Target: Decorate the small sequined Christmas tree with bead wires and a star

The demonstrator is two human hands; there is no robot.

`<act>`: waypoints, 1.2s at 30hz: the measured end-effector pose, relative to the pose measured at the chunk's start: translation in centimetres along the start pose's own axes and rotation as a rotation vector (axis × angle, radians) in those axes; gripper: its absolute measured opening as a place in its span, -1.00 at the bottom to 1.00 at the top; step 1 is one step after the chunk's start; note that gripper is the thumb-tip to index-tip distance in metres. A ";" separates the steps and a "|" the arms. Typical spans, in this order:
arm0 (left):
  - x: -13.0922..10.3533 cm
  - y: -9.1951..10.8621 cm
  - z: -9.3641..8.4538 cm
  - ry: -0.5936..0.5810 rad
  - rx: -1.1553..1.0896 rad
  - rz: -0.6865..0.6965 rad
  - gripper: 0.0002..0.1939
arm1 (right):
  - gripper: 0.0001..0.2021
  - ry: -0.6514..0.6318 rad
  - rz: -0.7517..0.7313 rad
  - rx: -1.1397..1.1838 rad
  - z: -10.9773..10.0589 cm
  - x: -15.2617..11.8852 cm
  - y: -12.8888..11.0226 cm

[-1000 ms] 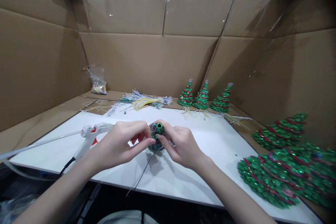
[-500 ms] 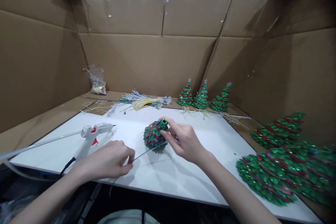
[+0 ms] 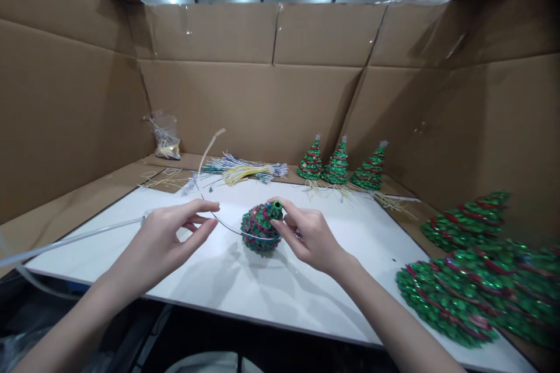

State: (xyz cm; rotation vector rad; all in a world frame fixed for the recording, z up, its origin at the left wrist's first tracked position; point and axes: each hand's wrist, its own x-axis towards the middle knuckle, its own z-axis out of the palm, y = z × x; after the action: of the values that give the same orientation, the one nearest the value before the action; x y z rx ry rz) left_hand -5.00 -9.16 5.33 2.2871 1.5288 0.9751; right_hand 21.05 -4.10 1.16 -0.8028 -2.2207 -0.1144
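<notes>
A small green tree (image 3: 258, 232) with red and purple trim lies tilted above the middle of the white board, its narrow tip with a round hole pointing up and right. My right hand (image 3: 306, 233) pinches it near that tip. A thin wire (image 3: 228, 227) runs from the right fingers across the front of the tree, then curves up to a pale strip at its free end. Beside the wire on the left is my left hand (image 3: 184, 230), thumb and fingers apart, with nothing between them.
Three small trees (image 3: 336, 163) stand at the back right; larger green trees (image 3: 455, 291) lie at the right. Wire bundles (image 3: 249, 172) and a plastic bag (image 3: 167, 135) are at the back. A clear stick (image 3: 87, 239) reaches in from the left. Cardboard walls (image 3: 219, 93) surround the white board (image 3: 350, 215).
My left hand has let go of the wire, opened and risen, now covering the glue gun. The wire's free end has swung upward. My right hand keeps its hold on the tree.
</notes>
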 end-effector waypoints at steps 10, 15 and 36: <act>4.7 1.1 0.4 0.336 -0.783 0.008 -0.83 | -0.71 -0.014 0.016 0.020 0.0 0.0 -0.1; 6.9 1.6 0.1 0.365 -1.091 0.037 -0.88 | -0.71 -0.008 0.008 0.013 0.2 0.0 0.0; 6.1 4.0 -0.6 0.075 -0.131 0.479 -0.85 | -0.69 0.012 -0.022 -0.024 0.1 0.0 -0.5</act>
State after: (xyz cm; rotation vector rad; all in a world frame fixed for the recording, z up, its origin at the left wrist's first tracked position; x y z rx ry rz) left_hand -0.97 -5.59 10.32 2.5976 0.9149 1.2423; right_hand 20.70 -4.53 1.17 -0.7890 -2.2209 -0.1565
